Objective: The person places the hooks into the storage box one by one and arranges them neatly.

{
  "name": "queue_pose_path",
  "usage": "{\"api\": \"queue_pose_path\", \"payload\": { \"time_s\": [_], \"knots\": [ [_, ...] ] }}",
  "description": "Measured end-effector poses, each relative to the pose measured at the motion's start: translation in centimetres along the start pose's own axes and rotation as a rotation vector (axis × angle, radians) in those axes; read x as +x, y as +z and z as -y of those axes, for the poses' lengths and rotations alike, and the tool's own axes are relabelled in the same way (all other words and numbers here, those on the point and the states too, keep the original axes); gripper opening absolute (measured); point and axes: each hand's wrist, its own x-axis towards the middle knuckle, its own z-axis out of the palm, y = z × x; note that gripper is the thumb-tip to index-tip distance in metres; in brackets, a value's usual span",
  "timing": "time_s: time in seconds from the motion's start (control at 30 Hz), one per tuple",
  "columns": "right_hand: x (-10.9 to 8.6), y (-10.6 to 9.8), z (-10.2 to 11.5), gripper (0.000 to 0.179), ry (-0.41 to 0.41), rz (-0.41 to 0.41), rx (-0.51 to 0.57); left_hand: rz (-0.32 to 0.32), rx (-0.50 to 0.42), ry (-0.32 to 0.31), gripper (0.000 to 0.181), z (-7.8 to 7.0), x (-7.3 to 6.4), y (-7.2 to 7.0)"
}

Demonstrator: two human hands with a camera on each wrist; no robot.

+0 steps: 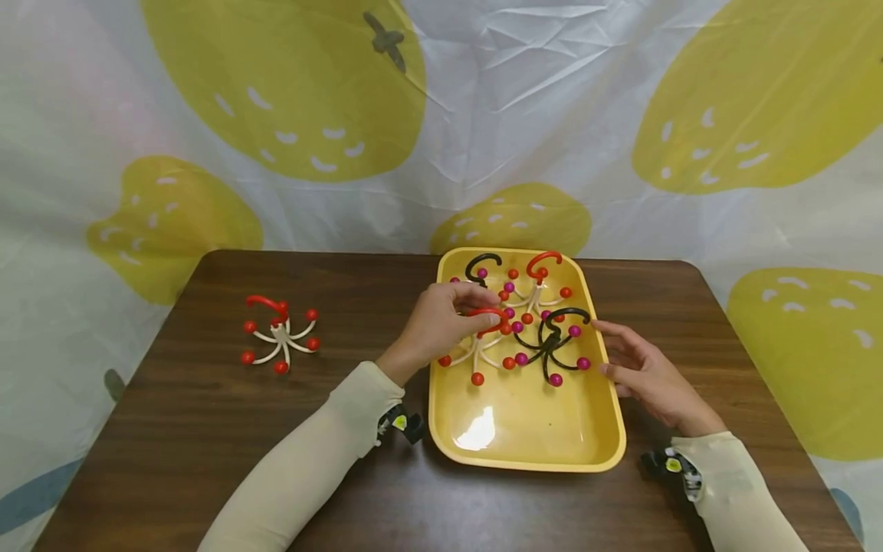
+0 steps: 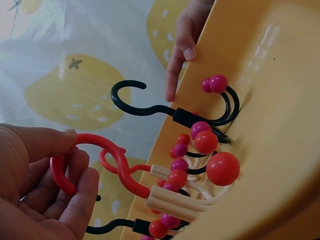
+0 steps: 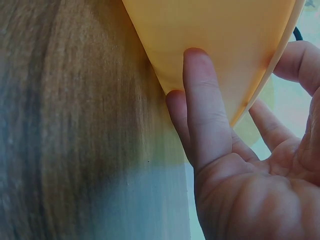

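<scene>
My left hand [image 1: 441, 322] pinches the red hook [image 2: 123, 167] of a cream multi-arm hanger [image 1: 477, 353] with red ball tips, between thumb and fingers. This hanger is in the left part of a yellow tray [image 1: 524, 452]. Beside it stands a black hanger [image 1: 549, 346] with magenta ball tips. Behind them are another cream hanger [image 1: 536, 295] with a red hook and a black hanger [image 1: 485, 261], partly hidden by my left hand. At the tray's right side, my right hand [image 1: 651, 379] touches the rim and outer wall with extended fingers [image 3: 202, 100].
One more cream hanger [image 1: 280, 335] with a red hook stands on the brown wooden table [image 1: 172, 445], left of the tray. A white cloth [image 1: 469, 115] with yellow fruit shapes hangs behind the table's back edge.
</scene>
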Motion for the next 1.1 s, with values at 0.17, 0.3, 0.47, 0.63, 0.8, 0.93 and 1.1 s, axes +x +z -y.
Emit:
{"api": "queue_pose_path", "payload": {
  "time_s": [0.17, 0.3, 0.47, 0.63, 0.8, 0.93, 1.1],
  "knots": [
    [0.2, 0.1, 0.0, 0.067, -0.004, 0.001, -0.008, 0.003, -0.008, 0.007, 0.021, 0.3, 0.0, 0.0],
    [0.3, 0.1, 0.2, 0.067, -0.010, 0.000, -0.002, 0.015, -0.011, 0.005, 0.023, 0.5, 0.0, 0.0],
    [0.2, 0.0, 0.1, 0.067, 0.001, -0.001, -0.012, 0.023, -0.004, -0.023, 0.025, 0.5, -0.2, -0.1],
    [-0.2, -0.2, -0.1, 0.068, 0.006, -0.003, -0.008, 0.021, -0.057, -0.040, 0.026, 0.7, -0.5, -0.3],
    [-0.2, -0.1, -0.2, 0.068, 0.005, 0.001, -0.008, 0.006, -0.056, -0.031, 0.028, 1.0, -0.6, -0.6],
    [-0.1, -0.1, -0.2, 0.067, -0.003, 0.004, -0.008, -0.012, -0.069, -0.004, 0.029, 1.1, -0.6, -1.0],
    [0.1, -0.2, -0.2, 0.067, -0.011, 0.012, 0.005, -0.054, -0.086, 0.020, 0.030, 0.9, -0.9, -1.7]
  ]
}}
